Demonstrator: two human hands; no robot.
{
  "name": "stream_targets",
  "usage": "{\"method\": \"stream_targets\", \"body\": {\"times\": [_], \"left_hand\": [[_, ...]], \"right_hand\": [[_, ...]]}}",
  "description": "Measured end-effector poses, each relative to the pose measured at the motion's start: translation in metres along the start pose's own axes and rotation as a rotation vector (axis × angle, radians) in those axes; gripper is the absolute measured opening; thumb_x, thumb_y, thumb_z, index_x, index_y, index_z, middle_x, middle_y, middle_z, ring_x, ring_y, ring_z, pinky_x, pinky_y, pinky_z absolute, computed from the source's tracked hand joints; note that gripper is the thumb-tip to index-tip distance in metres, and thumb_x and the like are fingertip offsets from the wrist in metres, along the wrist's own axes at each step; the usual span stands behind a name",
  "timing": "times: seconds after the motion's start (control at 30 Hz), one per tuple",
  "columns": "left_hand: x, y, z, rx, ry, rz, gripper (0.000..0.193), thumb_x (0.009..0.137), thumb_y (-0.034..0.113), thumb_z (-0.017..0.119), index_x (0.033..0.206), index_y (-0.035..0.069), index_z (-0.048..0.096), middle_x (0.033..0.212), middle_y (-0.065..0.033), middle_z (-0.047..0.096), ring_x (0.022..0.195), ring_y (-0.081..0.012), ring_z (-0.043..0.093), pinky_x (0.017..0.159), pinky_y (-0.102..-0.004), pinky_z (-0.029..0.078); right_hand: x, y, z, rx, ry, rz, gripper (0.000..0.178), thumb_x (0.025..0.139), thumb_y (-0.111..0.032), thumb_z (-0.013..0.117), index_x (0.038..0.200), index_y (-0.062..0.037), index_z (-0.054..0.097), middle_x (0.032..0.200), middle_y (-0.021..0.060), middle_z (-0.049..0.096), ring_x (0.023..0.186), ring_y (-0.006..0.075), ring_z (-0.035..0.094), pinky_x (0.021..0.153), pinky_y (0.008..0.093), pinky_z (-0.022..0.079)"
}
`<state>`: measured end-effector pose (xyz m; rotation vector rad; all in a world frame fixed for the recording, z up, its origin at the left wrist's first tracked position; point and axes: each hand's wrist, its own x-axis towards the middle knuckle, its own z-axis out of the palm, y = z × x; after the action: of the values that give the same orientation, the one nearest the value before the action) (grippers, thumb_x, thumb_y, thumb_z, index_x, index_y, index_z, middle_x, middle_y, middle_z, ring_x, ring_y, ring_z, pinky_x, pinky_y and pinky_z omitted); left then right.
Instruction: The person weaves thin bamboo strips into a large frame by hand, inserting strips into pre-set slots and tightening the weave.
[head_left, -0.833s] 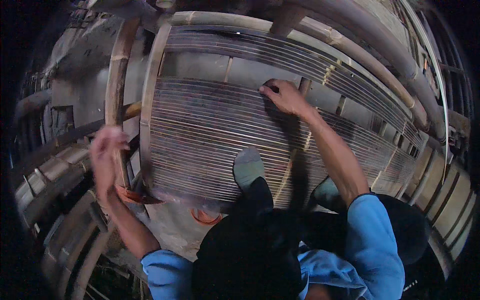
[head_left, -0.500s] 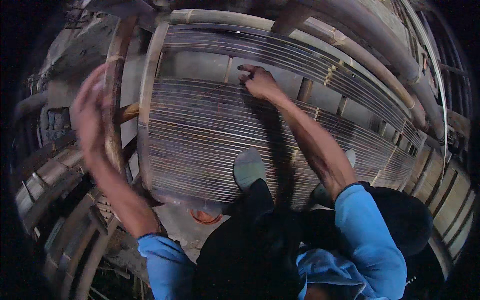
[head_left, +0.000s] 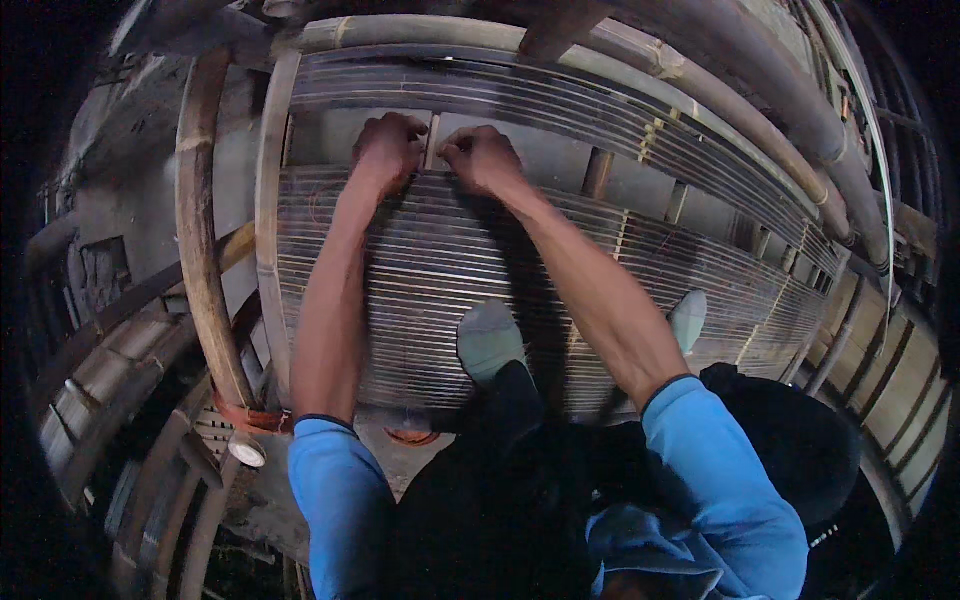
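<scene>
A slatted panel of thin, closely spaced strips (head_left: 420,260) is set in a bamboo frame in front of me, with an open gap across its upper part. My left hand (head_left: 388,150) is at this gap, fingers curled in and closed, left of a short pale crosspiece (head_left: 433,140). Just right of that crosspiece is my right hand (head_left: 482,158), its thumb and fingers pinched together. Anything between the fingertips of either hand is too small or hidden to make out. Both forearms reach over the lower strips.
My socked feet (head_left: 490,342) rest on the lower strips. A thick bamboo post (head_left: 197,190) stands at the left, and bamboo poles (head_left: 690,75) run along the far side. An orange band (head_left: 250,417) and a round white object (head_left: 247,450) are at lower left.
My left hand has swung right from beside the left post to the gap. The right hand has shifted slightly left, and its pointing finger is now curled in.
</scene>
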<state>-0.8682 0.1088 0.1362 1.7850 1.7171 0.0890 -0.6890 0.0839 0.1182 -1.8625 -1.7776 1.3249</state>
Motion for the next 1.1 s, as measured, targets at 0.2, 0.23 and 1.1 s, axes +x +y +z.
{"method": "stream_targets", "body": {"times": [0.2,0.23,1.1], "left_hand": [[0.02,-0.04,0.011,-0.034,-0.009,0.101,0.025,0.084,0.016,0.067,0.107,0.015,0.076,0.113,-0.0155,0.07,0.108,-0.0346,0.066,0.094,-0.0429,0.053],[0.023,-0.049,0.013,-0.047,-0.098,0.05,0.027,0.083,0.018,0.067,0.108,0.015,0.075,0.115,-0.0152,0.07,0.109,-0.0343,0.066,0.095,-0.0429,0.053],[-0.129,0.046,-0.042,-0.577,0.08,0.106,0.076,0.079,0.001,0.077,0.148,0.011,0.047,0.101,-0.0079,0.073,0.083,-0.0092,0.06,0.081,-0.0235,0.048]], "right_hand": [[0.01,0.012,0.002,0.128,0.076,-0.099,0.029,0.089,-0.031,0.067,0.096,-0.004,0.074,0.096,0.015,0.074,0.095,0.0268,0.071,0.087,0.0362,0.053],[0.013,0.012,0.007,0.124,0.031,-0.052,0.029,0.089,-0.031,0.066,0.097,-0.004,0.074,0.096,0.0143,0.074,0.095,0.0249,0.071,0.087,0.0362,0.053],[-0.074,-0.035,-0.07,0.166,-0.195,-0.485,0.025,0.096,-0.026,0.063,0.098,-0.0035,0.073,0.098,0.0154,0.068,0.091,0.0302,0.064,0.084,0.0381,0.05]]}}
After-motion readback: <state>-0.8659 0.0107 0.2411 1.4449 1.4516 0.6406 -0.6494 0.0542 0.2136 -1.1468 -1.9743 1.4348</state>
